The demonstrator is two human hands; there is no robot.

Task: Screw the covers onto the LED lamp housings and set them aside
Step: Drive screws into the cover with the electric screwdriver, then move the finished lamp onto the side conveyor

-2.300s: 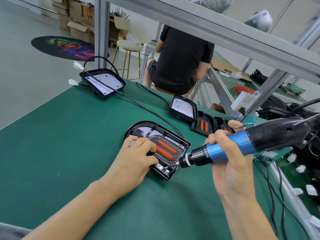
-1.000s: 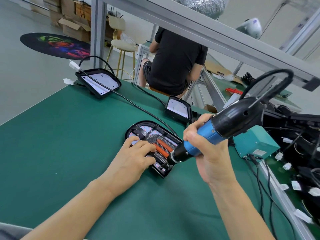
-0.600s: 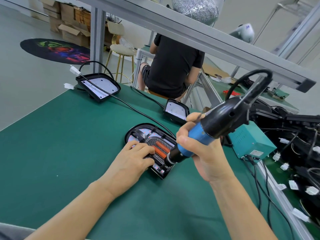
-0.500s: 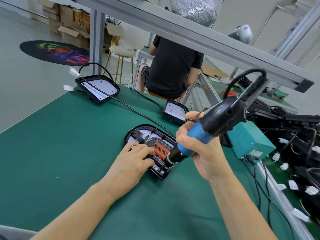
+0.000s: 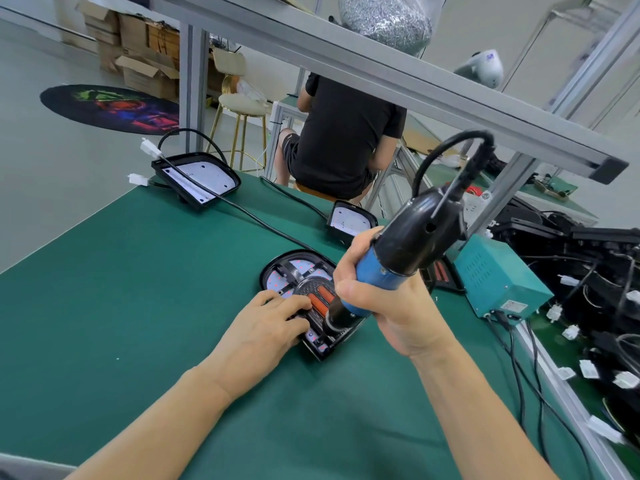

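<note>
Head view. Green desk (image 5: 121,289) in front of me. The LED lamp housing (image 5: 304,275) I'm working on lies flat near the middle of the desk, rounded end pointing away from me, its black cover (image 5: 317,299) with two orange strips sitting on top.

My left hand (image 5: 266,327) lies palm down on the near-left part of the housing, fingers fairly straight, pressing on the cover's edge; nothing grasped.

My right hand (image 5: 384,306) has a clenched grip round the blue barrel of the electric screwdriver (image 5: 398,261). Tool tilts, black rear end up and to the right, nose down on the near end of the cover. The bit tip is hidden behind the tool's collar, so I cannot tell exactly where it seats.

Two more housings on the desk: one at the far-left corner (image 5: 197,180) with a black cable (image 5: 249,216) draped across it, one just beyond my right hand (image 5: 349,221). Teal power box (image 5: 498,278) stands to the right, near the desk edge. Another person in a black shirt (image 5: 343,140) sits beyond the desk, back to me.
</note>
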